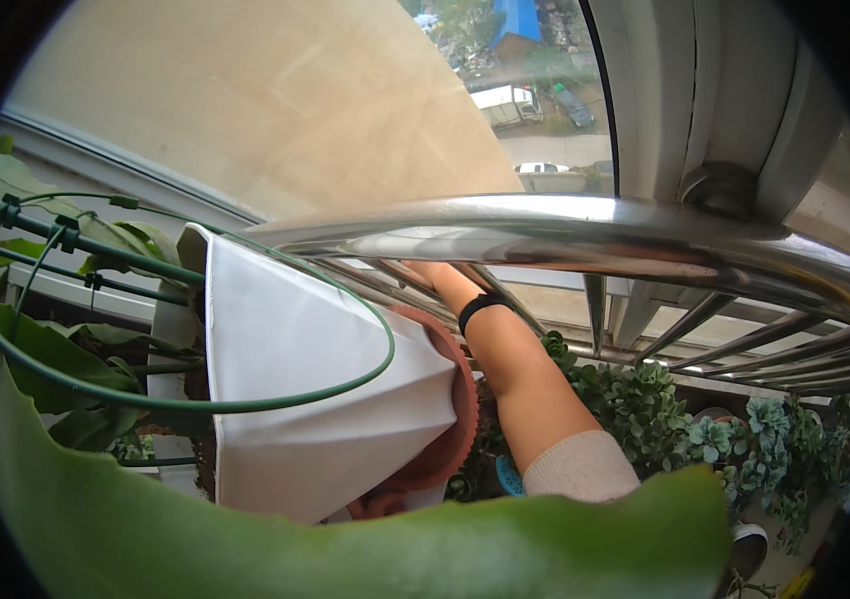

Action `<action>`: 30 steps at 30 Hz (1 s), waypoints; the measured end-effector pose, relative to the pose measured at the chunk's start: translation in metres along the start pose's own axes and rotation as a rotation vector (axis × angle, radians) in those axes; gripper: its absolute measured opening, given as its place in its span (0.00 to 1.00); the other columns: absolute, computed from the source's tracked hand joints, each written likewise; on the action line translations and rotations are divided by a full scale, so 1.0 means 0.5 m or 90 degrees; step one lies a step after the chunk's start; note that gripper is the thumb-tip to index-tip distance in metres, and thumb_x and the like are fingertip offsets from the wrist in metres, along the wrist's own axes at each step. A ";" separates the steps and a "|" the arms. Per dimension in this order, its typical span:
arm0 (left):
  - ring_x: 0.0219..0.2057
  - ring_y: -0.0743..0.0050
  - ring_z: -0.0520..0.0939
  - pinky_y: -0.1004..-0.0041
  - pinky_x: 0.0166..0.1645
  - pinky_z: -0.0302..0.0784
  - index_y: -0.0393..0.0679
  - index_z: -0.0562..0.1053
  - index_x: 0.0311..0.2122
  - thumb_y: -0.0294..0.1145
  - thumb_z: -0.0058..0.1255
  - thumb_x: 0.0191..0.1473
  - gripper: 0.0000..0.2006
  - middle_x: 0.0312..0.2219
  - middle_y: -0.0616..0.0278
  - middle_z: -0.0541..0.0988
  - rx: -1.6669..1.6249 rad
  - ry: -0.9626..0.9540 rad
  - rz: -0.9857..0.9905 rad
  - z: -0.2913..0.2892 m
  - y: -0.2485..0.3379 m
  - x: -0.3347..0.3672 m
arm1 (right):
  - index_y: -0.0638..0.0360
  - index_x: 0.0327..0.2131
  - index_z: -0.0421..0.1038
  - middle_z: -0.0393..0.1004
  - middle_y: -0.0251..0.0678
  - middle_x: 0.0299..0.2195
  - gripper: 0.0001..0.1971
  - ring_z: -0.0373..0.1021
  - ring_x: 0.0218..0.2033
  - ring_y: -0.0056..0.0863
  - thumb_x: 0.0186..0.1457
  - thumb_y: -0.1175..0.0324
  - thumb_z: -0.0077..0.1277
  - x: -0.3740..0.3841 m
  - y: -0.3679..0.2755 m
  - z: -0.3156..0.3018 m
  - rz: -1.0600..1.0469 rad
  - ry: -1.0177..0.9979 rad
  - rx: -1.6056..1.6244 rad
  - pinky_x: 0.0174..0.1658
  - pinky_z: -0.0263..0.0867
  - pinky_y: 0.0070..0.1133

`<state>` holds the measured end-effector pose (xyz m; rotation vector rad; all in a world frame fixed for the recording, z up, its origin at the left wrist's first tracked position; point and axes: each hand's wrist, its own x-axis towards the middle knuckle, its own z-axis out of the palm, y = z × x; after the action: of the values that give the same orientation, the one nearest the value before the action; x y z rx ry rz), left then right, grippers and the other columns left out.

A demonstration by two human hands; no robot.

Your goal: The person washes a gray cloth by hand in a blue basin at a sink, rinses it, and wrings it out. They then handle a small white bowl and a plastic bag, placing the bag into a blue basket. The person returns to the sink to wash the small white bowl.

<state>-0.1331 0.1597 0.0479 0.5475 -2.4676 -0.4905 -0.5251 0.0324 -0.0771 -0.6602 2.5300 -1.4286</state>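
Observation:
My right arm reaches from the lower right, a beige sleeve (582, 467) pushed up and a black band (482, 307) on the wrist. It passes to the steel railing, where my right hand (429, 272) shows only in part beneath the thick top rail (545, 225); its fingers are hidden. Left of the arm a white faceted pot (315, 364) appears lying sideways in the picture, dark soil at its mouth. A reddish-brown saucer (465, 399) sits at the pot's base. My left hand is out of view.
A green plant-support hoop (385, 344) loops across the pot. One broad leaf (365, 544) covers the lower foreground. Several succulents (635, 399) grow right of my arm below the railing bars (690, 329). Window glass (275, 110) lies beyond, with vehicles (507, 105) far below.

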 end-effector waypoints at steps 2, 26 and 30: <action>0.40 0.56 0.71 0.65 0.48 0.67 0.39 0.71 0.30 0.17 0.43 0.50 0.05 0.45 0.50 0.65 0.028 -0.013 -0.006 -0.001 0.003 0.001 | 0.57 0.32 0.78 0.78 0.46 0.34 0.12 0.74 0.38 0.42 0.55 0.61 0.47 0.001 -0.001 0.001 -0.002 0.001 -0.002 0.42 0.68 0.33; 0.40 0.61 0.71 0.65 0.47 0.68 0.39 0.69 0.30 0.21 0.41 0.55 0.04 0.49 0.52 0.64 0.011 0.020 0.016 0.005 -0.002 -0.002 | 0.57 0.32 0.79 0.78 0.46 0.34 0.13 0.75 0.39 0.42 0.55 0.61 0.49 -0.001 -0.009 -0.015 -0.001 -0.016 -0.014 0.42 0.70 0.32; 0.41 0.59 0.71 0.63 0.50 0.66 0.39 0.70 0.31 0.21 0.41 0.55 0.05 0.49 0.52 0.65 0.038 -0.004 0.032 0.000 -0.002 0.002 | 0.57 0.32 0.79 0.78 0.46 0.34 0.13 0.75 0.39 0.42 0.55 0.61 0.49 -0.014 -0.006 -0.031 0.007 -0.026 -0.021 0.42 0.70 0.32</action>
<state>-0.1336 0.1584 0.0479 0.5077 -2.5015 -0.4006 -0.5233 0.0461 -0.0666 -0.6732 2.5276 -1.3594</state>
